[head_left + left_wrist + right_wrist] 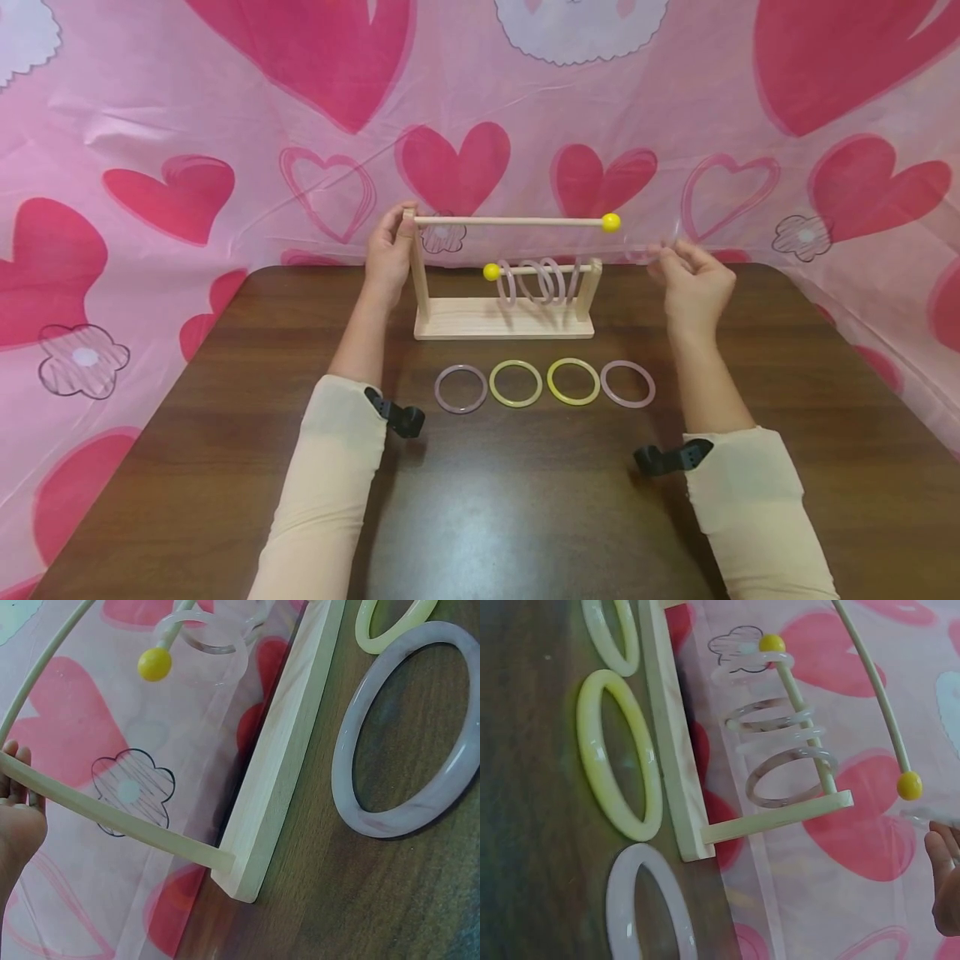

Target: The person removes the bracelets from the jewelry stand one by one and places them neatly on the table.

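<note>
A wooden bangle stand has two horizontal rods with yellow ball tips. My left hand grips the top of its taller left post, beside the upper rod. Off to the right, my right hand pinches a clear, pale bangle. That bangle is close to the yellow ball of the upper rod, which carries no bangles. Several pale bangles hang on the lower rod. Most of the right hand lies outside the right wrist view.
In front of the stand, a row of bangles lies flat: lavender, pale green, yellow and another lavender one. The brown wooden table ends at a pink heart-patterned cloth behind.
</note>
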The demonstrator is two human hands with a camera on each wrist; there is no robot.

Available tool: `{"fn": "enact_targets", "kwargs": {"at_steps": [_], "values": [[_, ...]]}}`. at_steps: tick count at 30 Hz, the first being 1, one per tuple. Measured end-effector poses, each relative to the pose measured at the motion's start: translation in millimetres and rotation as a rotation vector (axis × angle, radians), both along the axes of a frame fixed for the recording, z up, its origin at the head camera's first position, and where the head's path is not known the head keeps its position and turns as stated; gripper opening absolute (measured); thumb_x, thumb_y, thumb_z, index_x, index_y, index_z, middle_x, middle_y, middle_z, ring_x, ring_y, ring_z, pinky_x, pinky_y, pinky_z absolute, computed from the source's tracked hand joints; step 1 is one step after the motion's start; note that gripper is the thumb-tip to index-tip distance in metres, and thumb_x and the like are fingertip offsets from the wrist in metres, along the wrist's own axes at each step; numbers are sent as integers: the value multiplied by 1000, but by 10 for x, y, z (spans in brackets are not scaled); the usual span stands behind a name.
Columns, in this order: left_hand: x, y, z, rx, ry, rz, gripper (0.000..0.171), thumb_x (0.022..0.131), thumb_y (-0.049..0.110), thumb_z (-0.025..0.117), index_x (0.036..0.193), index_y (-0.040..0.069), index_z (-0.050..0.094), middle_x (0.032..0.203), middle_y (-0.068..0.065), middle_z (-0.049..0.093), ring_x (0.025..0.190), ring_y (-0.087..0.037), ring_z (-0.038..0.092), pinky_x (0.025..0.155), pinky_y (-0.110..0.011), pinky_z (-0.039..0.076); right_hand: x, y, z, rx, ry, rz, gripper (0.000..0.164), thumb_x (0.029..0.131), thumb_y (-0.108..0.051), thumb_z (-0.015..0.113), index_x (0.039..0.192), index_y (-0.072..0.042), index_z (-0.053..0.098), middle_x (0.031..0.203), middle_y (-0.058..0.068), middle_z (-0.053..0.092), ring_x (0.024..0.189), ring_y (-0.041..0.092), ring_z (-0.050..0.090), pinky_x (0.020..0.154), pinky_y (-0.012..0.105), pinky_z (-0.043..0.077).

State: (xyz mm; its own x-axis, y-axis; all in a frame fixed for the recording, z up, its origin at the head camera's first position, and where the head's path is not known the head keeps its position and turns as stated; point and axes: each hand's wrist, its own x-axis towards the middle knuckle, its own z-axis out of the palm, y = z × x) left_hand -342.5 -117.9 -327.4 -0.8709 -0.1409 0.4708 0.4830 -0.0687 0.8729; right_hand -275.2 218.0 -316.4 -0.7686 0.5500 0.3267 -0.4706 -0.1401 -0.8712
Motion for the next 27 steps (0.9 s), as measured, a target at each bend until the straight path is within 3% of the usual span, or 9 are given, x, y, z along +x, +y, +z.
{"fn": "enact_targets", "kwargs": {"at_steps": [5,9,12,19,27], "values": [[1,1,4,-6,-2,-3,53,85,30,49,121,-8,49,112,-24,55,96,-10,51,90,-28,39,57,35,-35,-104,-23,102,15,82,12,59,95,13,65,70,11,68,62,16,66,58,24,52],[-2,2,7,-12,-8,-9,47,90,26,48,122,-9,48,117,-29,52,97,-10,50,90,-28,38,93,49,-66,-126,-46,140,13,82,12,57,83,6,68,70,13,68,63,18,67,57,24,52],[-4,-2,7,-13,-15,-4,44,92,23,48,122,-9,48,113,-23,55,97,-10,50,90,-28,39,119,56,-90,-136,-63,158,14,82,12,57,80,5,69,69,13,68,64,17,67,57,24,52],[-9,5,24,-10,-9,0,48,87,27,49,120,-7,50,91,8,58,95,-10,51,89,-29,40,225,141,-108,-203,-117,261,11,82,11,59,80,6,68,71,16,68,65,21,67,56,27,52],[2,-9,10,-4,-8,-5,51,83,31,51,118,-6,52,92,8,59,96,-12,52,89,-30,40,360,209,-193,-287,-177,397,13,85,11,56,80,9,68,72,18,67,65,23,67,60,30,53]]}}
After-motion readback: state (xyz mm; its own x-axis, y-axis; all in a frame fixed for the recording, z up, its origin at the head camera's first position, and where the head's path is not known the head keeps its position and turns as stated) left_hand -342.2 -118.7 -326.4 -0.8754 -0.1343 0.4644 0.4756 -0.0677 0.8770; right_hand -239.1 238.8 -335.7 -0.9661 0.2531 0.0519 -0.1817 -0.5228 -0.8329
